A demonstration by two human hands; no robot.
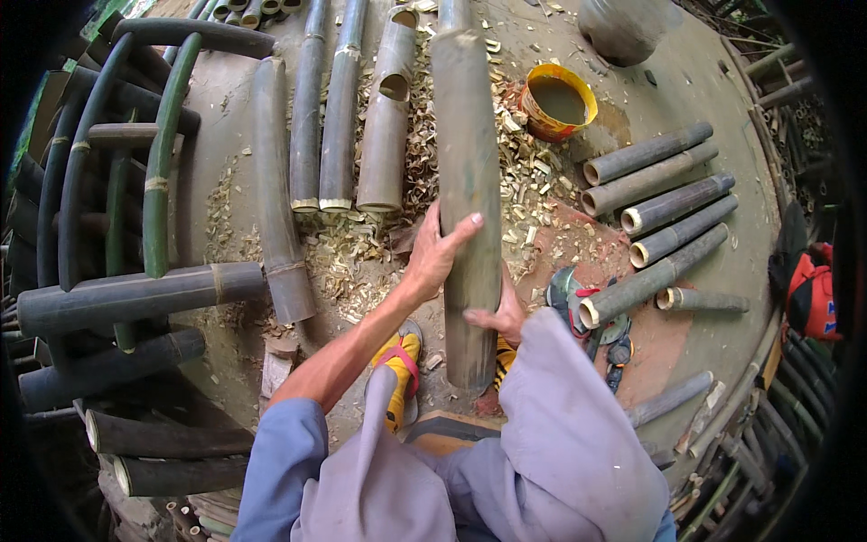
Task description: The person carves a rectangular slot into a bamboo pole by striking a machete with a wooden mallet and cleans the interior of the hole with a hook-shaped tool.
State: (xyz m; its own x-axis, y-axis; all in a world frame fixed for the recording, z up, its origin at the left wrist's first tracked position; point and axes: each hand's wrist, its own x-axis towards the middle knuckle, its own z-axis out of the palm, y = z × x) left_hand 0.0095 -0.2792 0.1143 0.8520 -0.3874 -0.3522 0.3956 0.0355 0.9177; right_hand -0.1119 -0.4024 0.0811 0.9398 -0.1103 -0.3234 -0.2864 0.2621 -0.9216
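A thick, grey-brown bamboo pole (466, 135) stands lengthwise before me, its near end between my legs and slightly blurred. My left hand (435, 257) grips it from the left, thumb on top and fingers hidden behind. Lower down, my right hand (508, 312) clasps its right side, with the thumb across the front and the other fingers out of sight. Just left of the pole lies a bamboo piece (382, 154) with two rounded holes cut near its far end. Two slimmer dark bamboo poles (340, 117) rest beside that one.
Wood chips (348, 262) litter the ground. A yellow-rimmed bucket (553, 104) of murky liquid stands far right of the pole. Several short bamboo lengths (673, 212) lie at right, near a green-and-black power tool (562, 291). Joined bamboo frames (161, 154) are stacked at left.
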